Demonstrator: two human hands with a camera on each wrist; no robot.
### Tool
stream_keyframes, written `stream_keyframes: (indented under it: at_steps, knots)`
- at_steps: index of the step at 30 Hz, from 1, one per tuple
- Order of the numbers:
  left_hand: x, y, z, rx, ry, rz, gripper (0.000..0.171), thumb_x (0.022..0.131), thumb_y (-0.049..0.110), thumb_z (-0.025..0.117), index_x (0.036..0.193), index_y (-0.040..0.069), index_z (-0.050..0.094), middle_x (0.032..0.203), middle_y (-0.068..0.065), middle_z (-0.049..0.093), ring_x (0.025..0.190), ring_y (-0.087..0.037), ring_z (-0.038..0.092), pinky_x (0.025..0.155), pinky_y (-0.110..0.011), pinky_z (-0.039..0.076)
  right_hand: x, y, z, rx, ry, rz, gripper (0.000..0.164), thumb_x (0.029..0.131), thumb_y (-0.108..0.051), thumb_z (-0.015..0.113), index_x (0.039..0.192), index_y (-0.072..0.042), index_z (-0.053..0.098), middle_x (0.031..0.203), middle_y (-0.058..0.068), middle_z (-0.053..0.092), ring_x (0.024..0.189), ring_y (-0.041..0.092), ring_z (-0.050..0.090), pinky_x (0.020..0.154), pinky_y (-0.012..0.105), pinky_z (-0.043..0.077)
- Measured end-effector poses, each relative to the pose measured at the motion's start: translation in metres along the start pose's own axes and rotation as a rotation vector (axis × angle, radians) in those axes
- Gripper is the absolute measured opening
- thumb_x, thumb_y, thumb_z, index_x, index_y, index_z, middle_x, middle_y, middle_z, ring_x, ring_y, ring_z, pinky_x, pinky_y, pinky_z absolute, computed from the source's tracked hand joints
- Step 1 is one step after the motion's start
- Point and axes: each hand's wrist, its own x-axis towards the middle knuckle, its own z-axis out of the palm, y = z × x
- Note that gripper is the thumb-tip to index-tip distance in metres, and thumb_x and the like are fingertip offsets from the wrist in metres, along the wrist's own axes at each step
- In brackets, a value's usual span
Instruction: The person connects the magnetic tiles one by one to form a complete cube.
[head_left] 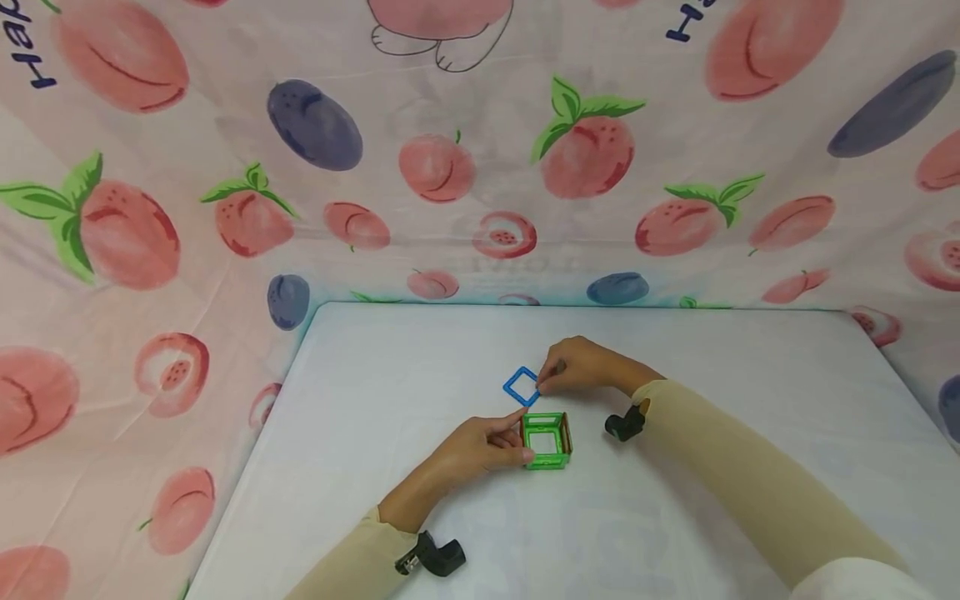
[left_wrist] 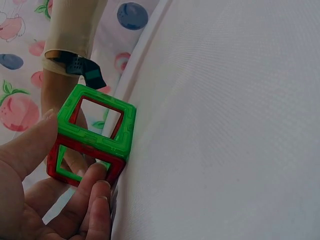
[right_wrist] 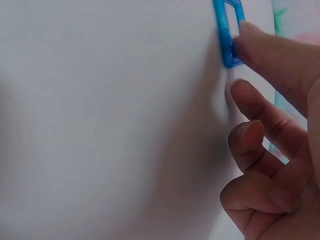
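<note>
My left hand (head_left: 480, 444) holds a small open cube of magnetic tiles (head_left: 547, 461) by its left side, thumb at the near corner and a finger along the far one. Green and red square frames make up the cube (left_wrist: 95, 137), with red on the side facing my left palm. Just beyond it, my right hand (head_left: 581, 367) pinches a blue square magnetic tile (head_left: 512, 391) by its right corner. In the right wrist view, thumb and index finger grip the end of the blue tile (right_wrist: 226, 47), while the other fingers curl loosely below.
A white table (head_left: 360, 367) lies under both hands. Fruit-printed cloth (head_left: 435, 100) hangs behind it and along the sides. Black wrist cameras (head_left: 442, 557) sit on both sleeves, the right one (head_left: 625, 423) close to the table right of the cube.
</note>
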Motion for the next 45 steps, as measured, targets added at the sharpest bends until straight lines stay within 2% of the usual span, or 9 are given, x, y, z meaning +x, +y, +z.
stream_keyframes:
  at_steps: [4,13,20,26,30,34,39,42,45]
  knots:
    - [0.0,-0.001,-0.001,0.004,0.001,-0.004,0.068,0.091,0.034,0.078,0.152,0.02,0.05,0.106,0.0,0.068,0.095,-0.011,0.062,0.083,-0.025,0.05,-0.005,0.01,-0.002,0.033,0.012,0.08,0.013,0.085,-0.037,0.083,0.084,-0.025,0.081,0.087,-0.009,0.071,0.089,0.014,0.057,0.08,0.032,0.046]
    - [0.0,0.002,0.0,-0.007,0.008,-0.016,0.067,0.091,0.032,0.079,0.151,0.021,0.051,0.107,-0.001,0.068,0.096,-0.014,0.062,0.084,-0.027,0.05,-0.01,0.013,0.002,0.094,0.1,0.186,0.02,0.085,-0.039,0.084,0.086,-0.02,0.078,0.076,-0.005,0.067,0.081,0.015,0.055,0.074,0.031,0.045]
    - [0.0,-0.002,0.0,-0.001,0.004,-0.03,0.069,0.09,0.035,0.079,0.151,0.021,0.051,0.106,0.003,0.068,0.096,-0.014,0.063,0.085,-0.027,0.049,-0.008,0.004,0.011,0.076,0.148,0.222,0.02,0.08,-0.034,0.088,0.079,-0.017,0.079,0.069,-0.006,0.069,0.075,0.012,0.058,0.069,0.028,0.047]
    - [-0.001,-0.002,-0.001,-0.017,-0.004,-0.028,0.069,0.09,0.034,0.079,0.152,0.022,0.05,0.105,0.002,0.068,0.095,-0.016,0.061,0.084,-0.029,0.049,-0.009,-0.003,0.012,0.057,0.11,0.223,0.017,0.083,-0.031,0.085,0.078,-0.016,0.08,0.07,-0.007,0.07,0.072,0.011,0.059,0.067,0.028,0.048]
    - [-0.002,-0.002,-0.001,-0.014,-0.007,-0.026,0.068,0.091,0.034,0.079,0.151,0.021,0.05,0.105,0.002,0.068,0.094,-0.015,0.061,0.084,-0.029,0.049,-0.014,-0.004,0.012,0.084,0.075,0.23,0.02,0.087,-0.035,0.082,0.078,-0.017,0.079,0.071,-0.006,0.069,0.074,0.012,0.057,0.068,0.028,0.047]
    - [-0.002,-0.002,-0.001,0.003,-0.003,-0.016,0.068,0.09,0.033,0.079,0.151,0.02,0.051,0.105,0.002,0.068,0.094,-0.014,0.062,0.084,-0.028,0.049,-0.021,-0.004,0.011,0.164,0.071,0.266,0.027,0.089,-0.037,0.078,0.077,-0.014,0.077,0.07,-0.004,0.063,0.074,0.015,0.052,0.066,0.029,0.041]
    - [-0.002,-0.003,-0.002,0.019,-0.002,-0.011,0.068,0.09,0.035,0.079,0.151,0.021,0.052,0.105,0.002,0.068,0.095,-0.013,0.062,0.084,-0.027,0.049,-0.03,-0.003,0.012,0.314,0.096,0.372,0.032,0.092,-0.037,0.073,0.078,-0.009,0.075,0.068,-0.003,0.05,0.075,0.016,0.046,0.065,0.031,0.034]
    - [-0.002,-0.004,-0.002,0.022,-0.007,-0.018,0.068,0.09,0.036,0.079,0.151,0.022,0.052,0.105,0.003,0.068,0.095,-0.014,0.062,0.084,-0.027,0.049,-0.038,-0.006,0.012,0.405,0.105,0.409,0.032,0.094,-0.035,0.071,0.081,-0.006,0.075,0.068,-0.002,0.047,0.072,0.016,0.044,0.065,0.03,0.033]
    - [-0.002,-0.005,-0.002,0.026,-0.007,-0.021,0.068,0.09,0.036,0.079,0.151,0.023,0.052,0.104,0.004,0.068,0.095,-0.015,0.062,0.084,-0.028,0.049,-0.047,-0.011,0.012,0.486,0.119,0.408,0.031,0.096,-0.031,0.069,0.084,-0.003,0.072,0.069,0.0,0.048,0.064,0.017,0.042,0.059,0.029,0.032]
